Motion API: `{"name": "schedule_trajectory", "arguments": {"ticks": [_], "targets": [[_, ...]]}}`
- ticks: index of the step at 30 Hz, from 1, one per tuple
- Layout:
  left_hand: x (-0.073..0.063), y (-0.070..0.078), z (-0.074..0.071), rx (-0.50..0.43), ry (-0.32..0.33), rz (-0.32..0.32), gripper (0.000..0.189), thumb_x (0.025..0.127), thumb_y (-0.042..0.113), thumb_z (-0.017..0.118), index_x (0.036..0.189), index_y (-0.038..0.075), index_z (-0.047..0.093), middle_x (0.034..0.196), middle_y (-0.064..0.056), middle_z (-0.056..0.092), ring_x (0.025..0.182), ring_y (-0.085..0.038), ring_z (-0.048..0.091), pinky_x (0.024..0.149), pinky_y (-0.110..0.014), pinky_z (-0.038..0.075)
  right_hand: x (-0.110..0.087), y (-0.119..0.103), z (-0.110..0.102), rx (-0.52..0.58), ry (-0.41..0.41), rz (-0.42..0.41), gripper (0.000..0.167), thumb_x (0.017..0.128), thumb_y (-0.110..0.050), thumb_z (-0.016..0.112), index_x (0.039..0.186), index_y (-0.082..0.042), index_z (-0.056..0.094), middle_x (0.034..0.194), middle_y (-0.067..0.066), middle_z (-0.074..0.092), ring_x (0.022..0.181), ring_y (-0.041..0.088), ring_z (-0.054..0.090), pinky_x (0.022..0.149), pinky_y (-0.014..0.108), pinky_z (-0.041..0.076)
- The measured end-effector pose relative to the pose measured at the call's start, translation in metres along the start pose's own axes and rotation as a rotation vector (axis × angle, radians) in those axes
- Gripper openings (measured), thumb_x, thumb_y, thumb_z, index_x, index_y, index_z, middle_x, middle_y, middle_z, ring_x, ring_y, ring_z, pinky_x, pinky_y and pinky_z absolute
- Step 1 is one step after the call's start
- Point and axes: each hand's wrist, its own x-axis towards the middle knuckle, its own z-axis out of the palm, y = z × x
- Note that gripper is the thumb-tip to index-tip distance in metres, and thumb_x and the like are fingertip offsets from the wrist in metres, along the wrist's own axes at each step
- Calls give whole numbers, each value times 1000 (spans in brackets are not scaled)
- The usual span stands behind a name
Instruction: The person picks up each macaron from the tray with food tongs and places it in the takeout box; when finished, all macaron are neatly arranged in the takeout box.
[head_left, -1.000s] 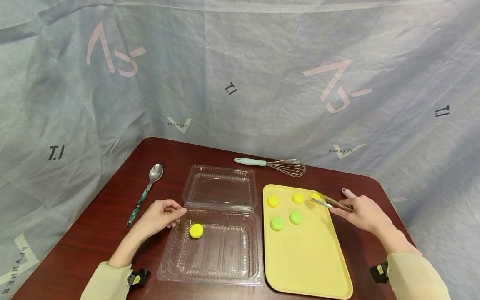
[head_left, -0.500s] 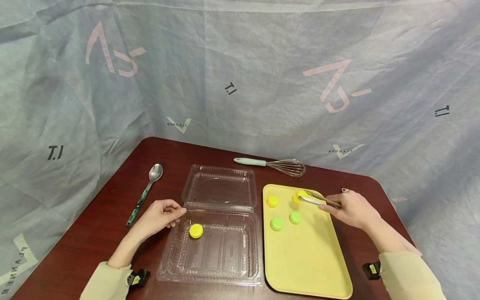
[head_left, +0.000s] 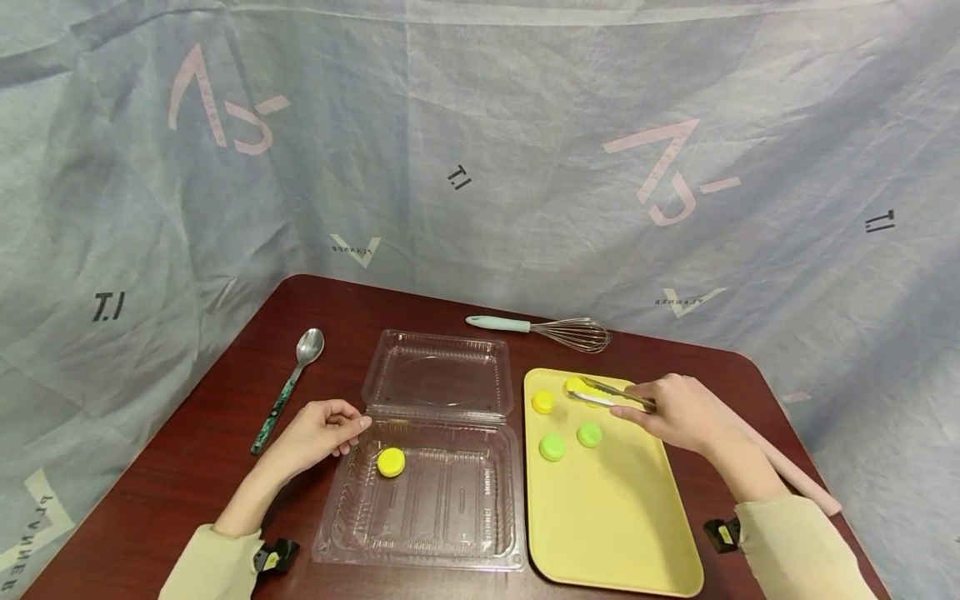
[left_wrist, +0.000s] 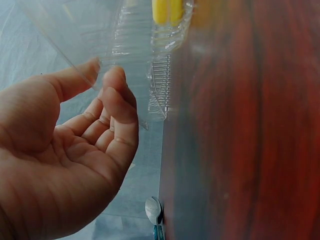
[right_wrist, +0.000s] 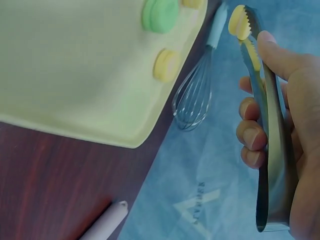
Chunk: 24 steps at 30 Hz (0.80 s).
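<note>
1. Spoon (head_left: pixel 287 392) lies on the table (head_left: pixel 187 467), apart from both hands, seemingly laid aside.
2. Left hand (head_left: pixel 321 433) pinches the left rim of the clear box (head_left: pixel 427 518) between thumb and finger, probably to steady something so light.
3. Its lid (head_left: pixel 438 379) lies folded back, leaving the inside easy to reach; a yellow cookie (head_left: pixel 391 462) rests near the left wall.
4. Whisk (head_left: pixel 498 323) lies behind lid and tray (head_left: pixel 615 525), out of the way.
5. Tray sits just beside the box, likely for a short reach; green cookies (head_left: pixel 552 447) and loose yellow ones (head_left: pixel 543 402) lie on it.
6. Tongs (right_wrist: pixel 272 145) hold another cookie (right_wrist: pixel 239 23) over the tray, presumably sparing it from fingers.
7. Right hand (head_left: pixel 678 408) grips the tongs, thumb opposing fingers, so squeezing controls the tips.
</note>
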Motion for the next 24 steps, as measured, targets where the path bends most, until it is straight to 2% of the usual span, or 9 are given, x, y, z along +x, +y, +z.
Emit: {"name": "schedule_trajectory", "arguments": {"ticks": [2, 4, 9, 11, 18, 24], "targets": [[0, 0, 0, 0, 1, 1, 24, 95, 19, 70, 94, -4, 65, 67, -6, 61, 60, -17, 58, 55, -29, 51, 2, -5, -1, -11, 11, -9, 37, 91, -46, 72, 105, -14, 79, 76, -6, 71, 49, -2, 40, 53, 28, 41], [0, 0, 0, 2, 2, 0, 24, 95, 19, 70, 94, -4, 65, 68, -6, 61, 60, -17, 58, 55, -29, 51, 4, -9, -2, -22, 18, -14, 36, 90, -47, 72, 105, -16, 79, 75, -6, 70, 49, -2, 41, 50, 27, 39], [1, 0, 1, 8, 2, -6, 24, 95, 19, 70, 94, -4, 66, 69, -5, 62, 61, -17, 58, 55, -29, 51, 8, -20, -2, 21, 19, -35, 38, 90, -46, 72, 108, -13, 79, 84, -1, 74, 45, -5, 40, 43, 23, 35], [1, 0, 1, 8, 2, -7, 23, 95, 19, 70, 94, -4, 66, 69, -5, 62, 61, -17, 58, 55, -28, 51, 11, -25, -2, 43, 17, -59, 37, 91, -43, 73, 109, -11, 78, 88, 1, 75, 46, -6, 41, 45, 22, 37], [2, 0, 1, 6, 0, -6, 24, 96, 19, 69, 94, -4, 66, 69, -5, 62, 61, -17, 58, 55, -29, 51, 18, -39, -1, 4, 46, -154, 33, 89, -39, 76, 104, -10, 79, 90, -1, 75, 61, 1, 61, 58, 30, 52], [0, 0, 1, 0, -2, -14, 24, 96, 20, 69, 95, -4, 65, 69, -6, 61, 61, -17, 58, 55, -29, 51, 24, -51, 0, -1, 66, -224, 30, 88, -38, 76, 100, -11, 79, 86, -4, 75, 60, -1, 60, 58, 29, 52]]}}
